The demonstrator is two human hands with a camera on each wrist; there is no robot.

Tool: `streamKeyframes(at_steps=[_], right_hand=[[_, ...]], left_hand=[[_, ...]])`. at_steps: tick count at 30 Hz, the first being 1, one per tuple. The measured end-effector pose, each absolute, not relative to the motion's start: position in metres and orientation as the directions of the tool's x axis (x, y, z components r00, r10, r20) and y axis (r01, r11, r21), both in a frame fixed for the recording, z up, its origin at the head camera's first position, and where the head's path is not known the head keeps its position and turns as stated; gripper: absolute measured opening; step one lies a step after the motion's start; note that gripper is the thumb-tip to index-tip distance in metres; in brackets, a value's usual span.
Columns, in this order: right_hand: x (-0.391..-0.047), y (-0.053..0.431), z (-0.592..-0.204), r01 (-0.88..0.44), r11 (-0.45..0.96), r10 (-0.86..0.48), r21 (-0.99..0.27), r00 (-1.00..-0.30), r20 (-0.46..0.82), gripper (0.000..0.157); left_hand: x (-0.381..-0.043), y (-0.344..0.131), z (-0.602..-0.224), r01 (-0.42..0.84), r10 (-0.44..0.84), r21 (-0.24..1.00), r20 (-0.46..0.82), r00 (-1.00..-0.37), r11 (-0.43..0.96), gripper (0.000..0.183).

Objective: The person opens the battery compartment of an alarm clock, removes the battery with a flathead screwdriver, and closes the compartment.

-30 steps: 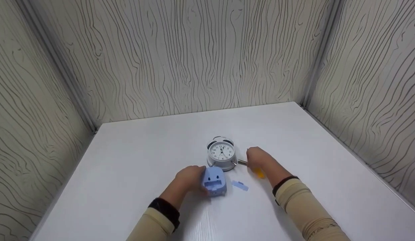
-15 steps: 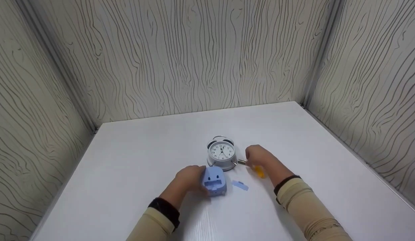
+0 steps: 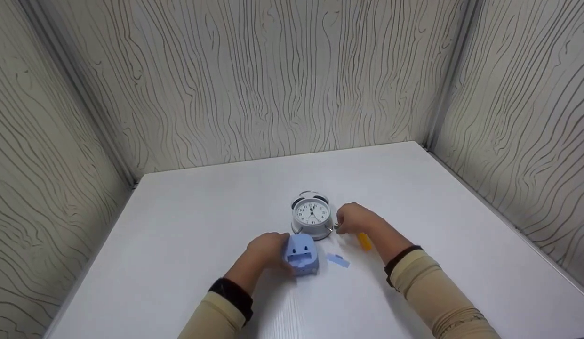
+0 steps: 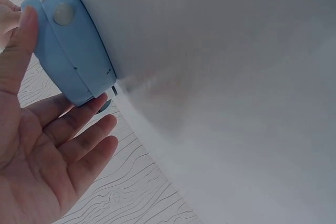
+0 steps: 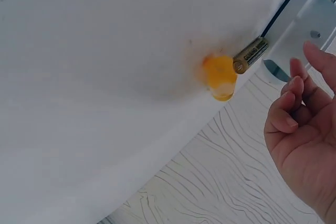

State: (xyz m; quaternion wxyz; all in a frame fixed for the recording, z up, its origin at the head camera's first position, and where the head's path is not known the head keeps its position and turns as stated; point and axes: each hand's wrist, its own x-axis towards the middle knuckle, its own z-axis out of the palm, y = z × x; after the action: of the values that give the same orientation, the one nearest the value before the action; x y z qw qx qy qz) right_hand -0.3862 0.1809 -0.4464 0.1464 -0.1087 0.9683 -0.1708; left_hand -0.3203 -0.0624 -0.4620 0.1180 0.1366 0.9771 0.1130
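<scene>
Battery (image 5: pixel 250 55) mostly hidden, head view; right fingers (image 5: pixel 282 115) loose, empty; left fingers (image 4: pixel 72 123) grip blue case (image 4: pixel 71 56).

Light-blue case (image 3: pixel 303 252): rounded corners, two dark eye-like dots, open rectangular recess below them, round pale knob (image 4: pixel 64 14) on side; recess face turned toward head camera; held in left grip (image 3: pixel 267 249), just in front of alarm clock (image 3: pixel 312 213); battery (image 5: pixel 251 55): gold-and-black cylinder, lettering along side; lying on counter (image 3: pixel 216 212) just beside base of alarm clock, mostly hidden in head view
</scene>
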Motion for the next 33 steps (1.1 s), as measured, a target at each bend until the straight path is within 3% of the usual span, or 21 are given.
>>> streamKeyframes(at_steps=[5,18,33], right_hand=[[-0.376,0.17,-0.448,-0.259,0.903,-0.361,-0.343,-0.89,-0.277,0.015],[-0.359,0.156,-0.458,-0.327,0.912,-0.401,-0.248,-0.842,-0.36,0.015],[-0.356,0.152,-0.464,-0.369,0.906,-0.42,-0.205,-0.841,-0.342,0.013]], left_hand=[[-0.32,-0.061,-0.462,0.218,0.276,0.259,-0.215,-0.937,0.941,0.095],[-0.318,-0.061,-0.458,0.228,0.288,0.272,-0.209,-0.934,0.935,0.092],[-0.317,-0.062,-0.458,0.247,0.302,0.271,-0.183,-0.936,0.93,0.089]])
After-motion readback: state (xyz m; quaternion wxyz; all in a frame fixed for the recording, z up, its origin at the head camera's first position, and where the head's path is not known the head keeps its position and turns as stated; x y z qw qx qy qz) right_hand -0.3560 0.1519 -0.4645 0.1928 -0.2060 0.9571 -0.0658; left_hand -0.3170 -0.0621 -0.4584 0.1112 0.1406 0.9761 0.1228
